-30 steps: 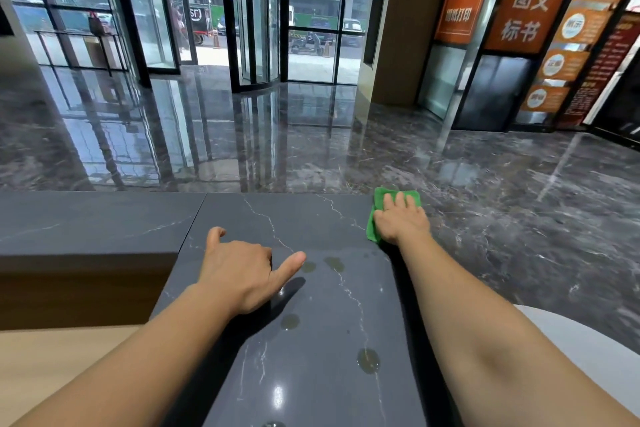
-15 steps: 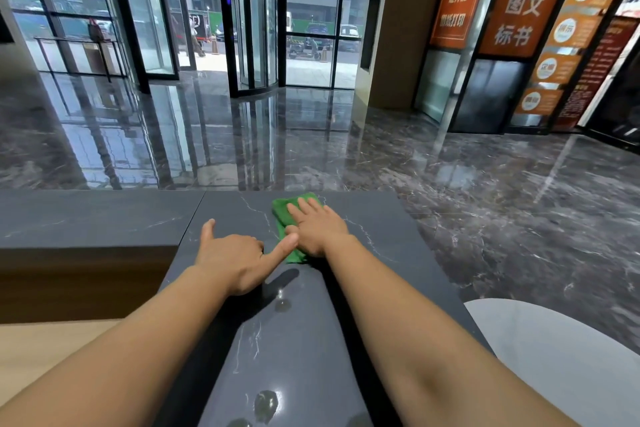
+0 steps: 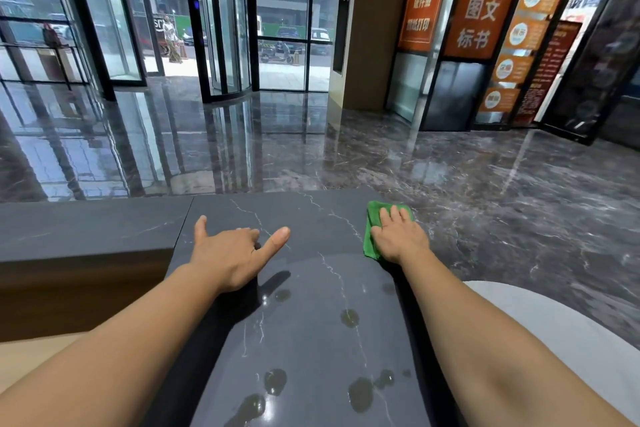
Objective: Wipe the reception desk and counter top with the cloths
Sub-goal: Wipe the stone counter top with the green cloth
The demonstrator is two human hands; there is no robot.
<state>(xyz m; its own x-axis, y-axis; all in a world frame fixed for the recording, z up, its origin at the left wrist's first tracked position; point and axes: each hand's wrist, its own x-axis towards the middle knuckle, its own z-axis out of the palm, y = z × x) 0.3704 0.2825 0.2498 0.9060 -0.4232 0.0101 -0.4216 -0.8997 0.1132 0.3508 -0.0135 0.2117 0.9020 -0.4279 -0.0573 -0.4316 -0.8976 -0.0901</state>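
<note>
Green cloth (image 3: 371, 236) flat on the dark counter (image 3: 311, 340), at its far right corner, right at the edge. Right hand (image 3: 398, 236) pressed palm-down on top, fingers (image 3: 393, 215) spread and extended, not curled around anything; cloth showing past the fingertips and along the hand's left side. Left hand (image 3: 232, 253) resting on the counter well apart from the cloth, toward the left edge, empty, thumb and little finger splayed out, the other fingers bent under. Wet patches (image 3: 349, 317) scattered on the near part of the stone, between the two forearms, catching the light. Pale veins running through the slab. Lower dark ledge (image 3: 86, 229) to the left, wood panel (image 3: 69, 298) beneath it. White rounded surface (image 3: 554, 340) under the right forearm. Beyond, glossy marble floor (image 3: 450, 166), glass doors (image 3: 225, 28), orange signboards (image 3: 485, 0) on the right.
</note>
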